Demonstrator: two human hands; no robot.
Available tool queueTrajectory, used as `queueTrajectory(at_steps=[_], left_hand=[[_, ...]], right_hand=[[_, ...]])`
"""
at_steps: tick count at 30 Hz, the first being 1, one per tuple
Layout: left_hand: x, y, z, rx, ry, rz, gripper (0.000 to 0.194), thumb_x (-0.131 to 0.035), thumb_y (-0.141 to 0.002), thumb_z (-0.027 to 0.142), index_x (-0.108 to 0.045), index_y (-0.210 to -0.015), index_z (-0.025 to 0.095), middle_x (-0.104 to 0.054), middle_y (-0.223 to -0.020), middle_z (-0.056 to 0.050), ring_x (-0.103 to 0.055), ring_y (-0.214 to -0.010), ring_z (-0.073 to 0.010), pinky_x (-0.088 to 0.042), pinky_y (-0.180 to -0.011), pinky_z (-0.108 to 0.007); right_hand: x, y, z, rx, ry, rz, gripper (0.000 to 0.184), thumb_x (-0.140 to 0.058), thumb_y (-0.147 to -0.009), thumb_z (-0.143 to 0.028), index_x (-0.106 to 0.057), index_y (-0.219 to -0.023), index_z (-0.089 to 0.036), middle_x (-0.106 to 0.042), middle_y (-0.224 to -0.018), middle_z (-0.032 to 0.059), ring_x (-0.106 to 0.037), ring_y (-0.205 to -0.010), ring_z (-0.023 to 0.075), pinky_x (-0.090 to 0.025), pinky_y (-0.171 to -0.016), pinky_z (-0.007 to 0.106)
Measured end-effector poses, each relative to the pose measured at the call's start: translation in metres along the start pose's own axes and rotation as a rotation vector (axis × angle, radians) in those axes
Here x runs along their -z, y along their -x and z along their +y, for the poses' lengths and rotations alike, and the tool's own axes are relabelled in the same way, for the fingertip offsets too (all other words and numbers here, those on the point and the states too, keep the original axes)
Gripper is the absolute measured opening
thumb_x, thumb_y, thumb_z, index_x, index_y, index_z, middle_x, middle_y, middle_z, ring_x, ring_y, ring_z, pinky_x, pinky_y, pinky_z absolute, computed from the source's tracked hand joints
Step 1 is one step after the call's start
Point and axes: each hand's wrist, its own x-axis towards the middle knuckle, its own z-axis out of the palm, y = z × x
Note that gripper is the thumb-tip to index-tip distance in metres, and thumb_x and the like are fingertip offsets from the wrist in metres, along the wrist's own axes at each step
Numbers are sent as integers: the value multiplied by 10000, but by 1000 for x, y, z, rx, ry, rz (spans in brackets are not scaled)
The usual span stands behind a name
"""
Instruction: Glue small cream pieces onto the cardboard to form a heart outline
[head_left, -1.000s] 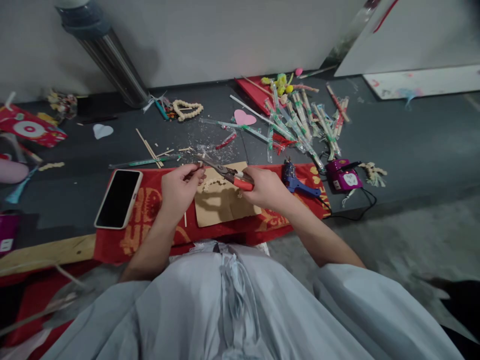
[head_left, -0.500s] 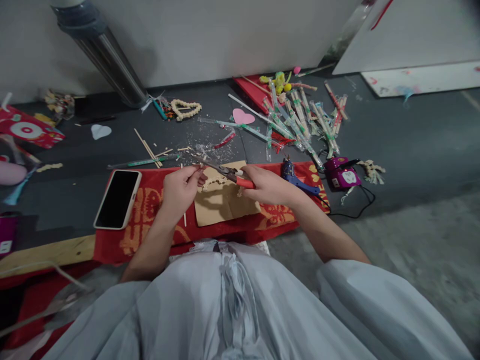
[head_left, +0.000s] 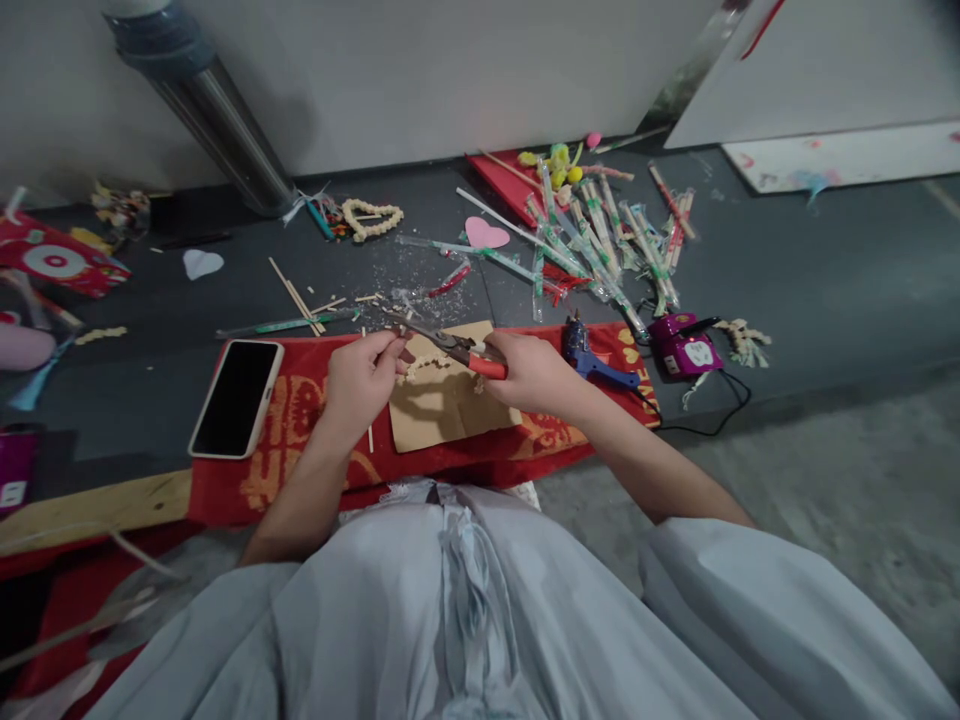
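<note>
My right hand is closed around the red handles of a pair of pliers, whose jaws point left. My left hand is closed in a pinch at the jaw tips; a tiny pale bit shows there, too small to make out. Below the pliers lies a piece of brown cardboard, and a curved row of small cream pieces shows on it, partly covered. A thin pale stick shows beside the cardboard, partly hidden by my left hand. The cardboard rests on a red cloth with gold print.
A phone lies left on the cloth, a blue glue gun right, by a purple box with a cord. Behind are wrapped sticks, a heart-shaped frame, a pink paper heart, scattered crumbs and a steel flask.
The view has shifted slightly. The pliers stay in my right hand with their jaws at my left fingertips, and my left hand has moved only a little.
</note>
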Motion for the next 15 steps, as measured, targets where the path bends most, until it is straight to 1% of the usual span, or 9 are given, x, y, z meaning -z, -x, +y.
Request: queueTrajectory(at_steps=[5,7,9,11,15], left_hand=[[-5,-2,-7,14,11,17,247,-540,-852,380,-688,-908,190,-713,-739,-26,-677,-686,-174,-502,-655,-267],[-6,-4,-11,9,12,36,246,-542,-848,369,-691,-928,190,-727,-777,-31,-685,-708,-177,-512,-691,-278],[-6,-5,-13,-14,16,42,248,-513,-864,356,-692,-907,191,-731,-795,-37,-684,-707,-174,-517,-701,-283],[-5,-5,-13,-31,46,10,260,-485,-880,352,-687,-883,189,-733,-797,-45,-680,-692,-172,-523,-685,-282],[-2,-6,-9,-38,75,-70,256,-466,-885,322,-667,-813,180,-731,-758,-57,-668,-644,-169,-526,-648,-280]], right_hand=[[-3,-2,0,-13,40,7,206,-539,-779,-244,-565,-958,-145,-689,-979,154,-628,-858,274,-321,-658,306],[-5,-3,2,12,19,-1,206,-531,-789,-242,-557,-968,-143,-679,-1010,160,-623,-883,273,-340,-678,304],[-6,-5,5,50,-22,-26,212,-518,-795,-240,-545,-982,-141,-668,-1037,163,-613,-902,268,-358,-697,302],[-7,-6,10,90,-67,-44,237,-512,-796,-256,-532,-1001,-139,-655,-1054,162,-602,-915,268,-373,-716,304],[-7,-9,17,149,-107,-39,291,-517,-783,-287,-524,-1029,-132,-636,-1065,161,-586,-936,272,-390,-755,318]])
